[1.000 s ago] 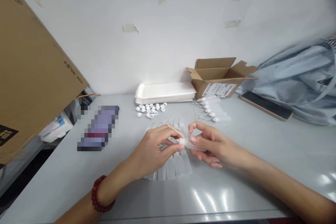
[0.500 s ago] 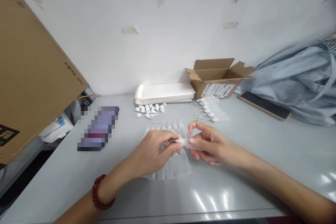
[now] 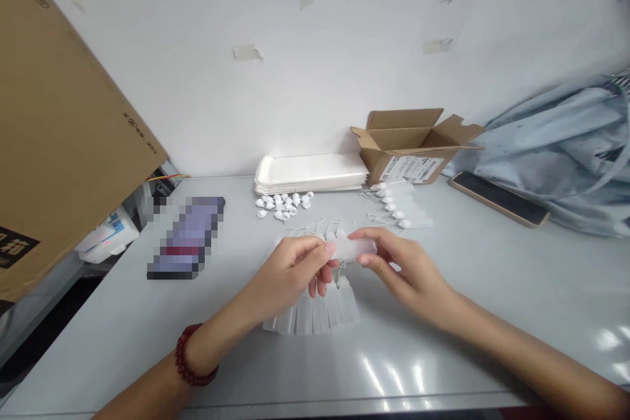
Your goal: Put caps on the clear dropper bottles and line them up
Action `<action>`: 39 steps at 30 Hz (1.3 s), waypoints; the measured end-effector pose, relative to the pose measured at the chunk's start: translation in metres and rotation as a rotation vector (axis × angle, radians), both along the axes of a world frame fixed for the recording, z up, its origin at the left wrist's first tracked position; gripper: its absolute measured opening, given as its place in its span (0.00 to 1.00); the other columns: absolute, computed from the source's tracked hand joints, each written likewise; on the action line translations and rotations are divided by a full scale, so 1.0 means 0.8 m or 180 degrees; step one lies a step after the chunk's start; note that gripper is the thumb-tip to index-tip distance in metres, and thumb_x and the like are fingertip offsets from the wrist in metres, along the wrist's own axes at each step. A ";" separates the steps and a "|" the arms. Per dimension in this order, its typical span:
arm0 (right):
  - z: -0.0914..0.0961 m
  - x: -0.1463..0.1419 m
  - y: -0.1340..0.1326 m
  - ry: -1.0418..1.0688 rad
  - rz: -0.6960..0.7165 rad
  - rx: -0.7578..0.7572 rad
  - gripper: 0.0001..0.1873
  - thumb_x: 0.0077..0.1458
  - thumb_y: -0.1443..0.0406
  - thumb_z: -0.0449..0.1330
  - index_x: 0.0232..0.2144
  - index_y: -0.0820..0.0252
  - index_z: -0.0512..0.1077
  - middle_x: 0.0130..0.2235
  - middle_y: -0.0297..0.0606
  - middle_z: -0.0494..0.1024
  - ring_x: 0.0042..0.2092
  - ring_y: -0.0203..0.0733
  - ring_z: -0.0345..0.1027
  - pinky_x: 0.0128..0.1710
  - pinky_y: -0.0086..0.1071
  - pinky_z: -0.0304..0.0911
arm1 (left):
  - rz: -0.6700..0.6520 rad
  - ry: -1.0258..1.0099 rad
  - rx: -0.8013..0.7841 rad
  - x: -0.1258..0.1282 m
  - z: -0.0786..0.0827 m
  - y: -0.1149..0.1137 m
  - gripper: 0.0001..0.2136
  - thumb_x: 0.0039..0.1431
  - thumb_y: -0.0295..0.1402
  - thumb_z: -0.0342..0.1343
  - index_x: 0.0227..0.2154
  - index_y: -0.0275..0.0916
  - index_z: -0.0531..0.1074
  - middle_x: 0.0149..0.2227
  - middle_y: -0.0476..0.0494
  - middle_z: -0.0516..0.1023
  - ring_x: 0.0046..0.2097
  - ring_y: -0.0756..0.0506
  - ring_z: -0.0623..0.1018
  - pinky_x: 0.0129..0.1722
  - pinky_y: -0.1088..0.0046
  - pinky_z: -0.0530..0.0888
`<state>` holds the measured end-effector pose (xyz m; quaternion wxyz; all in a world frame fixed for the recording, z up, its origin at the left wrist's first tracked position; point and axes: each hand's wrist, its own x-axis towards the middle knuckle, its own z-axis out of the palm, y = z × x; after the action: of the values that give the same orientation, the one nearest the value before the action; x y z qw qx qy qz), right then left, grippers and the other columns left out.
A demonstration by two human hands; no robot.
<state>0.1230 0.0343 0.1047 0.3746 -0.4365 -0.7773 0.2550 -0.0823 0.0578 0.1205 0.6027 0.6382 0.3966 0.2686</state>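
Note:
A small translucent plastic tube [image 3: 353, 249] lies crosswise between my two hands, above the table. My left hand [image 3: 300, 269] pinches its left end, and the fingers hide that end. At the tube's right end, the thumb and index finger of my right hand [image 3: 401, 266] close on it. Below and behind my hands lies a row of similar tubes [image 3: 319, 314] with thin strings, partly covered by my left hand. Several small white caps [image 3: 283, 205] are loose in a cluster farther back. More capped tubes with strings [image 3: 406, 203] lie stacked at the back right.
A stack of white envelopes [image 3: 312, 172] and an open cardboard box [image 3: 403, 161] stand against the wall. At the right are a phone [image 3: 499, 198] and a grey-blue cloth [image 3: 556, 151]. On the left are a pixelated device [image 3: 187, 236] and a large carton [image 3: 59, 118].
The tube has risen slightly between my hands. My right hand's grip has shifted from near the left end to the tube's right end, showing more of its body.

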 end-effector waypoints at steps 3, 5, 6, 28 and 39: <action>-0.002 0.001 -0.002 -0.0127 -0.0041 0.0558 0.09 0.64 0.66 0.51 0.44 0.63 0.66 0.24 0.29 0.65 0.23 0.32 0.56 0.24 0.27 0.54 | -0.0088 -0.0228 -0.0066 -0.001 0.005 -0.001 0.15 0.63 0.40 0.51 0.26 0.34 0.70 0.23 0.50 0.70 0.23 0.53 0.71 0.24 0.77 0.69; -0.002 0.002 -0.004 -0.0104 -0.0062 0.0596 0.08 0.63 0.66 0.51 0.43 0.63 0.67 0.24 0.29 0.65 0.23 0.32 0.57 0.24 0.27 0.54 | -0.0086 -0.0262 0.0050 -0.002 0.007 -0.002 0.13 0.62 0.38 0.53 0.27 0.34 0.71 0.24 0.49 0.72 0.25 0.53 0.72 0.26 0.77 0.70; -0.002 0.002 -0.005 -0.0064 -0.0061 0.0540 0.08 0.63 0.66 0.52 0.42 0.63 0.67 0.23 0.29 0.65 0.23 0.32 0.57 0.24 0.26 0.54 | -0.0078 -0.0227 0.0130 -0.003 0.008 -0.003 0.11 0.61 0.37 0.54 0.28 0.34 0.71 0.24 0.49 0.73 0.26 0.52 0.73 0.27 0.77 0.71; 0.009 -0.001 -0.005 0.0572 -0.0082 -0.0399 0.11 0.61 0.61 0.54 0.41 0.60 0.72 0.20 0.28 0.61 0.22 0.33 0.57 0.23 0.28 0.53 | -0.0244 0.0651 0.0990 0.003 0.003 -0.009 0.19 0.67 0.38 0.43 0.22 0.37 0.67 0.23 0.51 0.69 0.26 0.53 0.70 0.29 0.77 0.68; 0.007 0.000 -0.006 0.0763 -0.0114 -0.0728 0.12 0.59 0.58 0.56 0.38 0.59 0.74 0.18 0.26 0.58 0.20 0.32 0.54 0.21 0.28 0.50 | 0.0012 0.1074 0.2772 0.005 -0.014 -0.015 0.12 0.65 0.33 0.48 0.26 0.37 0.66 0.24 0.49 0.68 0.27 0.50 0.66 0.28 0.73 0.63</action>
<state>0.1233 0.0294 0.1104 0.4170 -0.4565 -0.6850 0.3853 -0.0783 0.0454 0.1094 0.2052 0.8659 0.3406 0.3037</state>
